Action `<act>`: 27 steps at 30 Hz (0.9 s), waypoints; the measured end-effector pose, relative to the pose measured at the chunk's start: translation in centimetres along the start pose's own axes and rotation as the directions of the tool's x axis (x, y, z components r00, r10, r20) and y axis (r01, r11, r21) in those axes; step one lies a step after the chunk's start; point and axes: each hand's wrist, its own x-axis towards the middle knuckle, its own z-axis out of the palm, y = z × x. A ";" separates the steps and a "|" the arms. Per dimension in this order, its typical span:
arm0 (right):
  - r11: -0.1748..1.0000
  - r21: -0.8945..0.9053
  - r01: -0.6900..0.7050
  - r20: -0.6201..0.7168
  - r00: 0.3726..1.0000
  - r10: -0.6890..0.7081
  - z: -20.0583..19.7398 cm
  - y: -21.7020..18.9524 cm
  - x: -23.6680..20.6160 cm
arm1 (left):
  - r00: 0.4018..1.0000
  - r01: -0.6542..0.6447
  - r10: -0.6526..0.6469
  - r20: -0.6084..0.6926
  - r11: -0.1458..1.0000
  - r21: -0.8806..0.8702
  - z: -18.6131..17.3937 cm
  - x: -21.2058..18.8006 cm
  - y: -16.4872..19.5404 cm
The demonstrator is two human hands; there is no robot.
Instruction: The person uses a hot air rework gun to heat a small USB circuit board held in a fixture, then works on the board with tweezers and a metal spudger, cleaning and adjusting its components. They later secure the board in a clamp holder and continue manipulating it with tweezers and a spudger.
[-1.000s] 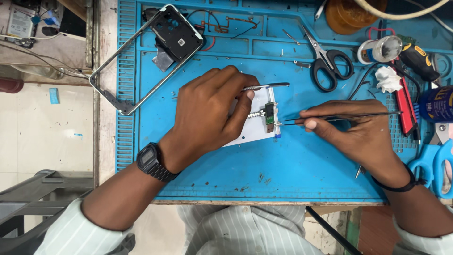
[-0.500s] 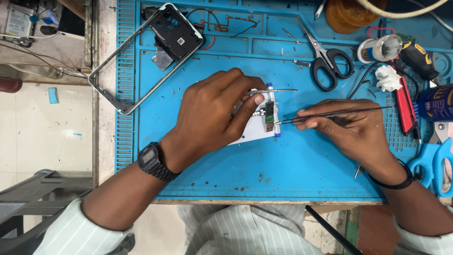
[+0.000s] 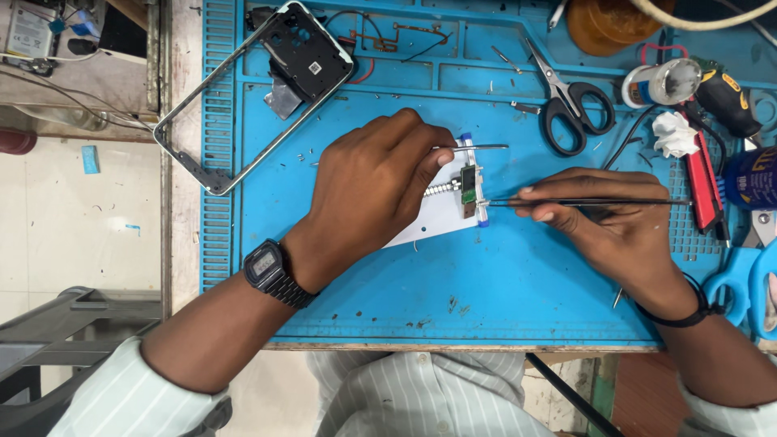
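Note:
A small green circuit board point(image 3: 468, 194) sits clamped in a white holder point(image 3: 443, 212) on the blue work mat point(image 3: 486, 291). My left hand point(image 3: 376, 190) rests on the holder and pinches a thin metal tool point(image 3: 473, 147) that pokes out to the right above the board. My right hand point(image 3: 615, 226) grips black tweezers point(image 3: 583, 202) lying level, their tips touching the right edge of the board. A black watch point(image 3: 271, 271) is on my left wrist.
An opened phone frame with its black back part point(image 3: 275, 73) lies at the mat's upper left. Black-handled scissors point(image 3: 571, 101), a tape roll point(image 3: 660, 83), a red tool point(image 3: 702, 182) and a white wad point(image 3: 673, 133) crowd the right. Blue scissor handles point(image 3: 749, 287) lie at far right.
My left hand has shifted slightly up and right over the holder. The tweezers have levelled out and their tips have closed in on the board.

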 end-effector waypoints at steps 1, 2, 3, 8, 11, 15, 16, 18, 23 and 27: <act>1.000 -0.001 0.002 -0.007 1.000 -0.002 0.0 0.0 0.0 | 1.000 -0.005 0.005 0.000 1.000 -0.001 0.0 0.0 0.0; 1.000 -0.002 0.005 -0.014 1.000 -0.005 0.0 0.0 0.0 | 1.000 -0.010 0.010 0.002 1.000 -0.002 0.0 0.0 0.0; 1.000 -0.005 0.012 -0.013 1.000 -0.012 0.1 0.1 0.0 | 1.000 -0.011 0.011 0.002 1.000 0.002 0.0 0.0 0.0; 1.000 -0.005 0.024 -0.003 1.000 -0.024 0.0 0.0 0.0 | 0.999 -0.001 0.003 0.044 0.999 -0.051 -0.4 0.0 0.2; 1.000 -0.019 0.010 -0.005 1.000 -0.010 0.0 -0.1 0.0 | 0.993 -0.117 0.118 0.014 0.991 -0.061 -0.6 -0.1 0.5; 1.000 0.010 -0.011 -0.013 1.000 0.011 0.1 0.1 0.0 | 0.993 -0.096 0.098 0.071 0.995 -0.023 -0.4 0.0 0.7; 1.000 0.003 -0.005 -0.010 1.000 0.005 0.1 0.1 0.0 | 0.993 -0.096 0.096 0.071 0.995 -0.008 -0.3 0.1 0.7; 1.000 0.000 0.005 -0.006 1.000 -0.005 0.0 0.1 0.0 | 0.993 -0.091 0.090 0.074 0.996 0.017 -0.2 0.2 0.7; 1.000 -0.005 -0.003 -0.004 1.000 0.003 -0.1 0.1 -0.1 | 0.991 -0.093 0.085 0.108 0.992 0.080 0.0 0.2 0.6; 1.000 -0.001 -0.027 -0.017 0.999 0.027 -0.1 0.3 -0.1 | 0.989 -0.119 0.111 0.094 0.989 0.085 0.1 0.1 0.6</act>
